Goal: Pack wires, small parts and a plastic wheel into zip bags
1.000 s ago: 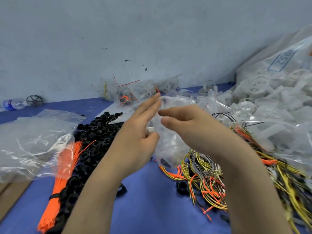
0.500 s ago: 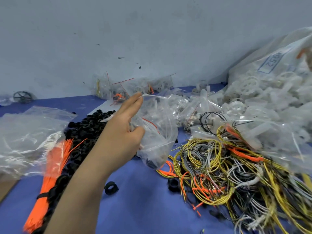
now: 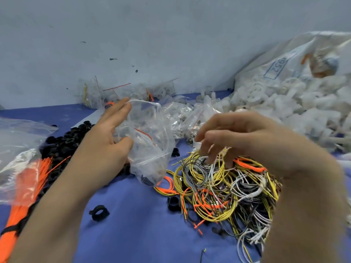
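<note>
My left hand [image 3: 106, 143] holds a clear zip bag [image 3: 152, 147] upright over the blue table [image 3: 133, 236]. Its thumb presses the bag's side and its fingers reach the open mouth at the top. A dark small part lies at the bag's bottom. To the right is a tangled pile of yellow, orange, white and black wires [image 3: 218, 188]. My right hand [image 3: 239, 137] is over the pile, blurred, with fingers curled down round a few yellow wires at its top. White plastic wheels [image 3: 281, 105] fill a big sack at the right.
A heap of black rings [image 3: 62, 141] and a tied bundle of orange cable ties [image 3: 28, 188] lie at the left under a large clear bag [image 3: 17, 147]. Filled zip bags [image 3: 121, 92] lean on the back wall. One loose black ring [image 3: 98, 212] lies in front.
My right hand left the bag, went out of view, and has come back down onto the wire pile. My left hand keeps holding the bag. The view has shifted right.
</note>
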`<state>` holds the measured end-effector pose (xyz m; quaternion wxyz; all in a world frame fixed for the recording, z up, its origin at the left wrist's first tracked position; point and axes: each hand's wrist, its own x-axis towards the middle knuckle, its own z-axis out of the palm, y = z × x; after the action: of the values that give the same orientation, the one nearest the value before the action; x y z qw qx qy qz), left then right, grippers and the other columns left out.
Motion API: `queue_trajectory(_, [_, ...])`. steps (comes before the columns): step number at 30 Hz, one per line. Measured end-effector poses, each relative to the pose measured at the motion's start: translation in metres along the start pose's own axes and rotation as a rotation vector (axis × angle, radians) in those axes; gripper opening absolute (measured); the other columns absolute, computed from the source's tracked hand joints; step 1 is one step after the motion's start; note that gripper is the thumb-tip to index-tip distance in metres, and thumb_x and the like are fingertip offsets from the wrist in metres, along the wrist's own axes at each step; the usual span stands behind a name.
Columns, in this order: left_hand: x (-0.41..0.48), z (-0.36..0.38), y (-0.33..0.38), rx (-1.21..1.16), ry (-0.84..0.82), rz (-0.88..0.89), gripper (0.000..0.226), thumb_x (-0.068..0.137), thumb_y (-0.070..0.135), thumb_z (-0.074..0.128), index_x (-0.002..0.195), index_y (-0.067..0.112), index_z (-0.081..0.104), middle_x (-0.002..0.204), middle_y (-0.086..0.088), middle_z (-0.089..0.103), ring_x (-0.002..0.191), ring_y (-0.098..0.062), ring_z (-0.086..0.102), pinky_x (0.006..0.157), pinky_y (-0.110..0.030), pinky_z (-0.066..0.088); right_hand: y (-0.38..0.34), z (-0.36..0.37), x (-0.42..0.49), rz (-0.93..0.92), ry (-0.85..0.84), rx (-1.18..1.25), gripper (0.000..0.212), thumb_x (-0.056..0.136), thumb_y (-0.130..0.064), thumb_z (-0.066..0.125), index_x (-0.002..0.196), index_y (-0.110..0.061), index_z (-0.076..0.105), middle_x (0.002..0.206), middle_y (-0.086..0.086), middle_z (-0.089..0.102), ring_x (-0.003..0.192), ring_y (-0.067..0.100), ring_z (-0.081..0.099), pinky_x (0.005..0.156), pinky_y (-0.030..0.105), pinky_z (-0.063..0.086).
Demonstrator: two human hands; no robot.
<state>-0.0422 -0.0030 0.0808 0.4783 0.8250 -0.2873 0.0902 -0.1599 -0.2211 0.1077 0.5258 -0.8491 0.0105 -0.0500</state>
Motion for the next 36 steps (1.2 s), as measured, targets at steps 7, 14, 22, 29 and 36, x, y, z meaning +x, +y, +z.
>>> queue_trajectory(7, [0.003, 0.002, -0.005, 0.024, -0.009, 0.028, 0.072, 0.084, -0.009, 0.048, 0.145, 0.028, 0.042, 0.136, 0.042, 0.027, 0.127, 0.027, 0.018, 0.088, 0.013, 0.014, 0.051, 0.007, 0.038, 0.625, 0.151, -0.414, 0.023, 0.094, -0.016, 0.051, 0.111, -0.008, 0.063, 0.096, 0.010, 0.058, 0.080, 0.023, 0.059, 0.073, 0.037, 0.055])
queue_trajectory(14, [0.002, 0.002, -0.007, 0.032, -0.009, 0.044, 0.071, 0.084, -0.009, 0.048, 0.144, 0.029, 0.042, 0.130, 0.047, 0.026, 0.123, 0.032, 0.015, 0.090, 0.013, 0.012, 0.067, 0.013, 0.052, 0.612, 0.303, -0.318, 0.028, 0.088, -0.007, 0.053, 0.114, 0.001, 0.059, 0.098, 0.015, 0.060, 0.071, 0.021, 0.053, 0.069, 0.034, 0.051])
queue_trajectory(22, [0.000, 0.002, -0.005, -0.013, -0.040, 0.053, 0.064, 0.088, -0.002, 0.054, 0.142, 0.031, 0.046, 0.142, 0.038, 0.034, 0.133, 0.016, 0.029, 0.113, -0.024, 0.028, 0.064, 0.004, 0.042, 0.370, 0.604, -0.097, 0.023, 0.078, -0.001, 0.068, 0.082, -0.018, 0.055, 0.087, 0.006, 0.061, 0.080, 0.023, 0.061, 0.060, 0.028, 0.047])
queue_trajectory(29, [-0.005, 0.007, 0.003, 0.049, -0.012, 0.072, 0.057, 0.089, 0.002, 0.057, 0.140, 0.026, 0.050, 0.130, 0.048, 0.032, 0.124, -0.021, 0.054, 0.109, -0.032, 0.039, 0.042, -0.001, 0.031, 0.036, 0.760, 0.117, 0.033, 0.075, 0.004, 0.072, 0.080, -0.022, 0.053, 0.082, 0.002, 0.063, 0.073, 0.014, 0.062, 0.060, 0.022, 0.047])
queue_trajectory(36, [-0.010, 0.021, 0.017, 0.014, 0.089, 0.167, 0.025, 0.090, 0.016, 0.066, 0.110, 0.030, 0.068, 0.142, 0.020, 0.043, 0.111, 0.020, 0.044, 0.079, 0.008, 0.028, 0.003, -0.002, 0.018, -0.431, 0.942, 0.623, 0.028, 0.079, 0.009, 0.065, 0.086, -0.016, 0.055, 0.080, 0.004, 0.058, 0.072, 0.017, 0.064, 0.071, 0.026, 0.054])
